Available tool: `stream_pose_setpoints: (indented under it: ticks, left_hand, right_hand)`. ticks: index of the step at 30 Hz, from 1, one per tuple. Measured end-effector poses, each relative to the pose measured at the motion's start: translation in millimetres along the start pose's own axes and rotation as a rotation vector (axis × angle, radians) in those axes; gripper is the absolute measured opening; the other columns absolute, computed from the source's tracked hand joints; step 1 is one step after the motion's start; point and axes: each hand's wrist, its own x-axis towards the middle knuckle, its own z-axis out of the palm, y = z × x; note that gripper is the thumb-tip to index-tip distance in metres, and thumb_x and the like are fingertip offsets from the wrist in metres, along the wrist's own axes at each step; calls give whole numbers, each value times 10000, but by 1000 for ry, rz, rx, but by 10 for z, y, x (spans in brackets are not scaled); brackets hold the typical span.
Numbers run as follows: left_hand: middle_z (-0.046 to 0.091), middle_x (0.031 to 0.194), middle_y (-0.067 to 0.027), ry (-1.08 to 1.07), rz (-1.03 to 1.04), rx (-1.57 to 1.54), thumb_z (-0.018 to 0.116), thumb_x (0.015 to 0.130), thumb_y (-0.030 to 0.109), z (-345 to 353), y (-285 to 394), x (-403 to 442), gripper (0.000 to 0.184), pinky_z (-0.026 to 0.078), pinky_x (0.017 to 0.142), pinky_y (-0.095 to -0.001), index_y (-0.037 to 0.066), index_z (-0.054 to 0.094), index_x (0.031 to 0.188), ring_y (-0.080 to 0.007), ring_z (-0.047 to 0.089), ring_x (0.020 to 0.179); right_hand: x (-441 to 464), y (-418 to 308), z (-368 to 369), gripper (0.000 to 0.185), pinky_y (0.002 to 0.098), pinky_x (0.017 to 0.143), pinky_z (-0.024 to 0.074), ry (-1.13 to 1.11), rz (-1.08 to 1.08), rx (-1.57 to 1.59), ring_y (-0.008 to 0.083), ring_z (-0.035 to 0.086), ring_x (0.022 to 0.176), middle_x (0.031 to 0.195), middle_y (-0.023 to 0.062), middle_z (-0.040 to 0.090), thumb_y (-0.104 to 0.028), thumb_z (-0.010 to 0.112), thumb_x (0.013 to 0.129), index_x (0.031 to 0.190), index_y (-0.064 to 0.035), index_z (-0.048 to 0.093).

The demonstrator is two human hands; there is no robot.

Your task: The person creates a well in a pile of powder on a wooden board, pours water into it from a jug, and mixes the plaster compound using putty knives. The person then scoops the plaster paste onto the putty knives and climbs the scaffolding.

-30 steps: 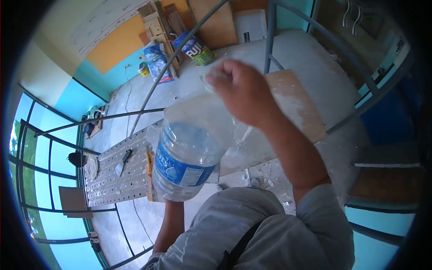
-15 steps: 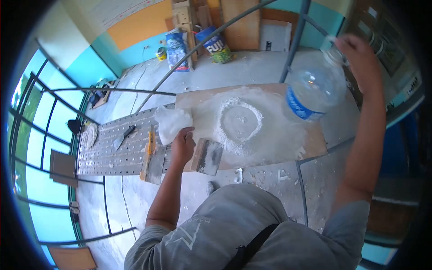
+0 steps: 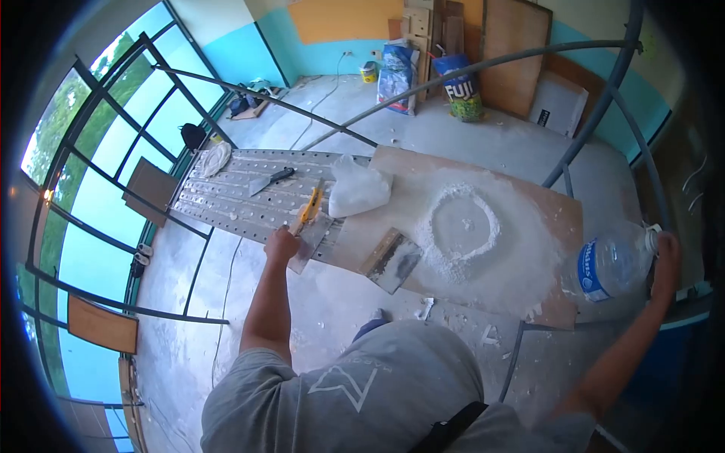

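My right hand (image 3: 666, 264) is closed around the neck of a clear water bottle (image 3: 613, 266) with a blue label, at the right end of a powdery wooden board (image 3: 529, 208). My left hand (image 3: 282, 244) is at the near edge of the perforated metal platform, its fingers curled at a wide-bladed trowel (image 3: 308, 240) with a yellow handle. A second trowel (image 3: 393, 260) lies on the board's near edge. A ring of white powder (image 3: 495, 226) sits on the board. Beside the yellow handle rests a white plastic bag (image 3: 358, 189).
A putty knife (image 3: 270, 181) and a white cloth (image 3: 214, 160) lie on the perforated platform (image 3: 226, 196). Grey scaffold bars (image 3: 483, 66) cross behind the board and at the left. Sacks (image 3: 461, 87) and wooden panels (image 3: 516, 57) stand by the far wall.
The bottle has swung from in front of me to the board's right end. My left hand has left the bottle's base and moved left past the plastic bag to the yellow-handled trowel. The view has turned.
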Motion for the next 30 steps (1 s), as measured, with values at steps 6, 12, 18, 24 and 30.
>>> stream_pose_setpoints:
  ticks: [6,12,18,24,30]
  left_hand:
    - [670,1130,-191,-36,30,-80,718,724,291,95,-175,194,456,520,898,-430,90,678,1131,-350,638,1081]
    - [686,1075,-210,-237,82,-97,756,684,308,114,-539,707,452,532,849,-431,32,705,1037,-364,656,1026]
    - [691,1059,-190,136,263,-229,714,777,346,-13,-423,998,396,525,866,-450,34,708,1020,-371,655,1006]
    - [694,1089,-173,-233,388,147,606,853,393,201,345,1138,395,522,872,-454,71,714,1054,-356,665,1016]
    - [666,1052,-232,-73,427,-374,611,888,346,617,296,1610,428,556,755,-461,-11,565,1119,-357,677,887]
  right_hand:
    - [-175,-177,138,367,363,883,451,42,-109,-353,243,615,975,1041,145,659,-289,539,964,1145,18,624]
    - [-522,-525,426,386,409,1004,421,220,-205,-546,326,566,1172,1208,206,618,-252,557,954,1239,4,606]
    - [-1127,-1131,886,387,465,1036,398,559,-357,-704,375,540,1186,1257,208,584,-221,601,929,1250,-5,597]
    - [-1887,-1211,1888,451,479,1093,344,435,-205,-441,427,465,1261,1309,258,528,-227,622,905,1258,43,542]
    - [-2900,-1493,2574,230,487,917,449,305,-257,-153,408,580,1006,989,204,634,-125,676,782,965,9,640]
